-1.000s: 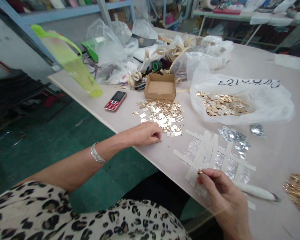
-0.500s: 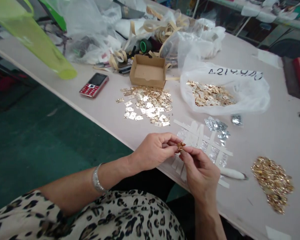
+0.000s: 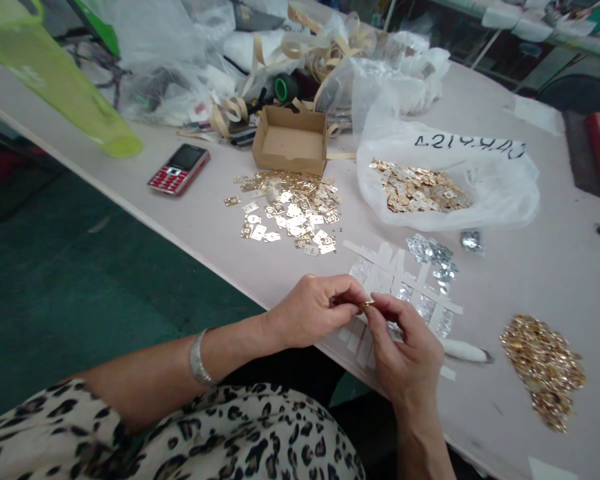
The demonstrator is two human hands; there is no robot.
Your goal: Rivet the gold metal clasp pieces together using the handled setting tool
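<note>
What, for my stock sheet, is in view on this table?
gold piece: one, gold, above the tape strips
loose tags: many, gold, mid-table
plastic bag: one, white, holding gold tags
cardboard box: one, brown, behind the loose tags
mobile phone: one, red, left of the tags
silver pieces: cluster, silver, below the bag
gold heap: one, gold, far right
tape strips: several, white, crossed
tool: one, white, beside the tape
left hand: one, pinching, bracelet at wrist
right hand: one, pinching
</note>
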